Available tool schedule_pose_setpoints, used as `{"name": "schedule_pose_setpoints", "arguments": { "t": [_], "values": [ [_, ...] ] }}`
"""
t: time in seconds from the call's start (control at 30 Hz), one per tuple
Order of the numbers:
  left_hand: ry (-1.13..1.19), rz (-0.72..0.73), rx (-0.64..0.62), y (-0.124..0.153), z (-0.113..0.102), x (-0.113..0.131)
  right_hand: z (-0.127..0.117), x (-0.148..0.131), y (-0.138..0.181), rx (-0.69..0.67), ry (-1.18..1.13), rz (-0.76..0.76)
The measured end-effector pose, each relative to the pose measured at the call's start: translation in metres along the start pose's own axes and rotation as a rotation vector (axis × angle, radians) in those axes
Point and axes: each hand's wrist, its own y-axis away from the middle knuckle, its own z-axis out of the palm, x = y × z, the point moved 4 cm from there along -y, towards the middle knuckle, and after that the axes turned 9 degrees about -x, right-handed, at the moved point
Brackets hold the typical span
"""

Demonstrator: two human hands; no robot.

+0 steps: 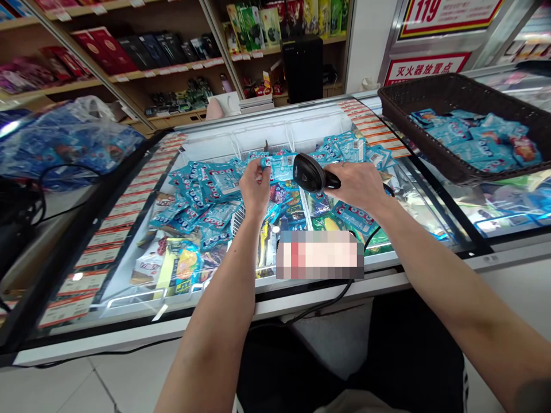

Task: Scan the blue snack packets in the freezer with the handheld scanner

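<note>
Between the fingers of my left hand (255, 186) is the end of a blue snack packet (279, 167), its printed side turned up. My right hand (359, 184) is wrapped round the handle of a black barcode scanner (309, 174). The scanner's head is right beside the packet's far end, overlapping it in view; I cannot tell whether they touch. More blue packets (219, 178) lie in a loose heap to the left, and another group (346, 148) lies behind the scanner. All this is above the glass top of a chest freezer (181, 310).
A dark woven basket (434, 152) holding blue packets stands at the right. A clear plastic bag (81, 143) of blue packs sits at the left. The scanner's black cable (327, 301) runs along the freezer's front edge. Stocked shelves (172, 66) stand behind.
</note>
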Motion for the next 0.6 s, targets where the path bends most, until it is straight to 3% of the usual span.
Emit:
{"name": "schedule_pose_setpoints", "arguments": {
  "t": [0.3,0.6],
  "values": [
    [-0.005,-0.005,0.009,0.001,-0.002,0.004,0.000,0.000,0.000,-0.013,-0.004,0.008],
    [-0.158,-0.070,0.114,-0.003,-0.014,-0.021,-0.003,0.011,-0.003,0.019,0.016,0.143]
  ]
}}
